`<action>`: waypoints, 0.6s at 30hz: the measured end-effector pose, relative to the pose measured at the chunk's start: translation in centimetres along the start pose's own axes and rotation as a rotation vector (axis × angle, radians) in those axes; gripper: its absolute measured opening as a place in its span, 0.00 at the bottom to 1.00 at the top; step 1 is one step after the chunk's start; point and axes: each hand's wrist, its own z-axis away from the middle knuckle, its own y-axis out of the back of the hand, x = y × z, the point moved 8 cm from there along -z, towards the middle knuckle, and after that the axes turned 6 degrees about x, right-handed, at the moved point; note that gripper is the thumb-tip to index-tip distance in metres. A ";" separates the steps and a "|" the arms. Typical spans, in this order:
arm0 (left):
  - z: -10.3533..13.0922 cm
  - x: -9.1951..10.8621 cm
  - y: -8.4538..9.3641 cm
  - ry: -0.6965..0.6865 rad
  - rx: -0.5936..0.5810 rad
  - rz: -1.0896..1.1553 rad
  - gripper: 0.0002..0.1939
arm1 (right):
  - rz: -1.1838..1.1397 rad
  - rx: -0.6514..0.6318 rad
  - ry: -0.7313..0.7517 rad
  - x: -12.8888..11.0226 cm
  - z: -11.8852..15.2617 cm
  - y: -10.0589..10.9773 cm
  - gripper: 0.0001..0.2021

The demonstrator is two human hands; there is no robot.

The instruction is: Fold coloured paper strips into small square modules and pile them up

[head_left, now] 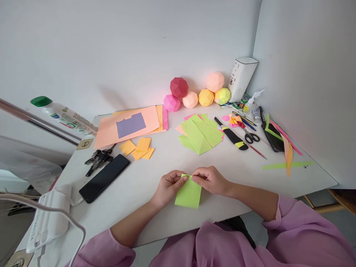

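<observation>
A small sheet of light green paper (188,194) is held near the front edge of the table, its top edge pinched between both hands. My left hand (171,185) is closed on the upper left corner, thumb on top. My right hand (210,180) grips the upper right corner the same way, the two thumbs close together. The lower part of the sheet hangs toward me, slightly curved. Beyond the hands lies a pile of larger green paper sheets (198,135), with pink pieces showing under it.
Faceted paper balls (206,97) stand along the wall. Scissors (252,137), a box cutter (232,137) and paper strips (287,166) lie on the right. At left are orange paper squares (143,144), keys (101,159), a phone (105,178), a power strip (50,218) and coloured sheets (107,129).
</observation>
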 end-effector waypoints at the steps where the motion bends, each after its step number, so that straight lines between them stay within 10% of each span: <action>1: 0.0 0.0 0.0 0.002 0.002 -0.001 0.13 | -0.001 0.000 0.001 0.0 0.0 0.0 0.13; 18: 0.0 -0.8 -0.6 0.064 -0.072 0.013 0.12 | 0.030 0.055 0.022 -0.3 0.0 0.6 0.12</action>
